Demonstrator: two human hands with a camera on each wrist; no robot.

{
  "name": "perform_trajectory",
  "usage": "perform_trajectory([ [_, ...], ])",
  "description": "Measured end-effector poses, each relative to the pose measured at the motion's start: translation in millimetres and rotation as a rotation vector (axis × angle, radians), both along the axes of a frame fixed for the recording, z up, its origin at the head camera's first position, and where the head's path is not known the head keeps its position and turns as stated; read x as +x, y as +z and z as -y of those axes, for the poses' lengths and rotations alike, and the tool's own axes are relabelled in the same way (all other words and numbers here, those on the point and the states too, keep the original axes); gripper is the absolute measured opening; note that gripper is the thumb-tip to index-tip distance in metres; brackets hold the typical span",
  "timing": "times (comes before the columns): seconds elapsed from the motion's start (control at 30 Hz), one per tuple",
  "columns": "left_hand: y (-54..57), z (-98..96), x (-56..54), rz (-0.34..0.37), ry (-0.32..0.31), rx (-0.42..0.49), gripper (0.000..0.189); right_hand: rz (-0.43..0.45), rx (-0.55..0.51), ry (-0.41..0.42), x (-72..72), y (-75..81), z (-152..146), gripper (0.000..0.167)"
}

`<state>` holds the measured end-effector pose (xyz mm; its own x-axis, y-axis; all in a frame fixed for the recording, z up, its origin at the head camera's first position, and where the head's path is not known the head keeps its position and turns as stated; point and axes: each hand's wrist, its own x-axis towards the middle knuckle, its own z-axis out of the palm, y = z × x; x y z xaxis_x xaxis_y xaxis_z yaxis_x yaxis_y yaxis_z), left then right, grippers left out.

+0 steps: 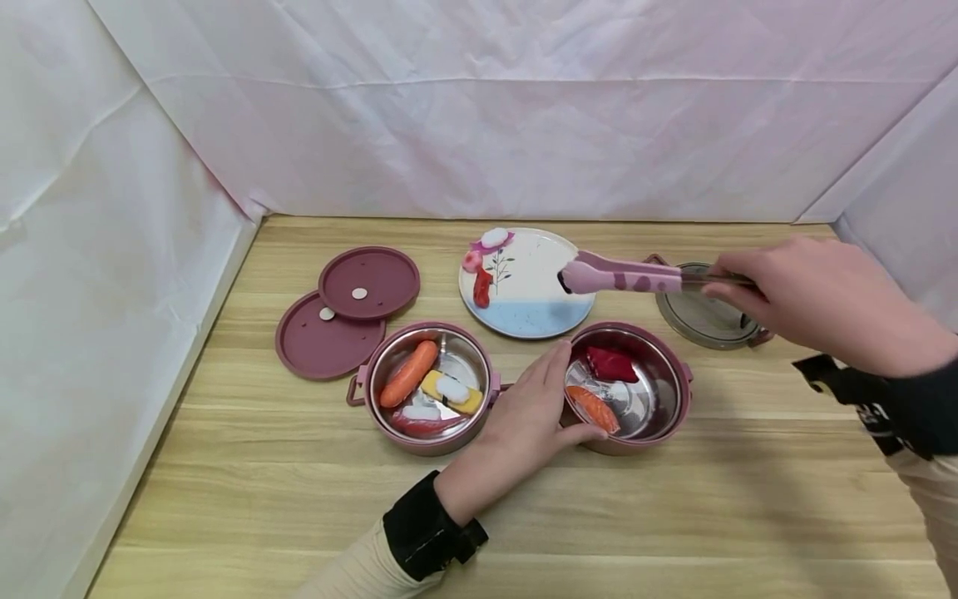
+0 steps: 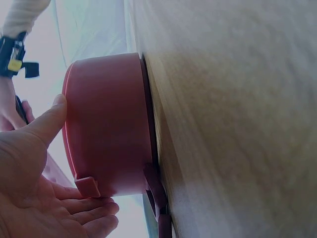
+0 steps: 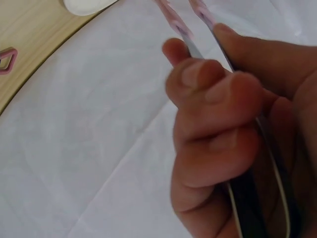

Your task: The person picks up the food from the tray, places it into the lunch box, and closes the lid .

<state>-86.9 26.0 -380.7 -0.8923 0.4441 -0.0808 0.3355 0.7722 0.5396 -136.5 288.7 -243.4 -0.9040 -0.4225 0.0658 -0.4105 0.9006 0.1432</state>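
Note:
My left hand (image 1: pixel 524 416) rests against the left side of the right-hand pot (image 1: pixel 678 378), its straight thumb at the rim and its fingers along the outer wall by a side lug. Inside that pot lie a dark red meat piece (image 1: pixel 612 364) and an orange sushi-topping slice (image 1: pixel 594 409). My right hand (image 1: pixel 819 299) grips kitchen tongs (image 1: pixel 636 277) with pink tips, fingers wrapped round the metal arms. Nothing shows between the tips, which overlap the right edge of a round plate (image 1: pixel 531 320). On the plate's left side are several toy food pieces, one a red strip (image 1: pixel 482 288).
Left of my left hand stands a second pot (image 1: pixel 458 353) holding a sausage (image 1: pixel 409 373), a yellow egg sushi (image 1: pixel 464 398) and a red-and-white piece (image 1: pixel 425 423). Two maroon lids (image 1: pixel 374 270) overlap at the left. A glass lid (image 1: pixel 696 312) lies behind the right-hand pot.

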Motion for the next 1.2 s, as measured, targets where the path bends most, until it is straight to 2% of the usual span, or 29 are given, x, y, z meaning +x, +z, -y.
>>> perform_trajectory([
  [0.17,-0.1,0.6,-0.3,0.0,-0.004,0.011,0.104,-0.01,0.007,-0.018,21.8,-3.1,-17.4,0.027],
  [0.33,-0.1,0.3,-0.9,-0.001,-0.003,0.011,0.105,-0.056,-0.029,0.009,40.6,-6.3,-31.0,0.016],
  [0.47,0.5,0.0,-1.2,0.003,0.0,0.006,0.106,-0.036,-0.045,0.016,50.4,-10.7,-34.6,0.01],
  [0.6,0.3,-0.3,-1.3,-0.002,-0.001,0.006,0.106,0.062,-0.005,0.016,51.6,-17.9,-32.3,0.007],
  [0.73,-0.4,-0.6,-1.2,-0.001,-0.003,0.004,0.106,0.155,0.047,0.005,47.6,-23.4,-25.4,0.01],
  [0.87,-1.1,-0.3,-1.2,-0.01,-0.007,0.011,0.105,0.189,0.053,0.009,44.4,-27.8,-16.2,0.008],
  [0.97,-1.4,-0.2,-1.0,-0.019,-0.007,0.017,0.105,0.209,0.047,0.011,43.5,-29.8,-9.0,0.013],
  [1.2,-1.6,0.4,-0.6,-0.021,-0.008,0.017,0.104,0.174,0.049,-0.003,44.9,-31.5,-0.8,0.028],
])
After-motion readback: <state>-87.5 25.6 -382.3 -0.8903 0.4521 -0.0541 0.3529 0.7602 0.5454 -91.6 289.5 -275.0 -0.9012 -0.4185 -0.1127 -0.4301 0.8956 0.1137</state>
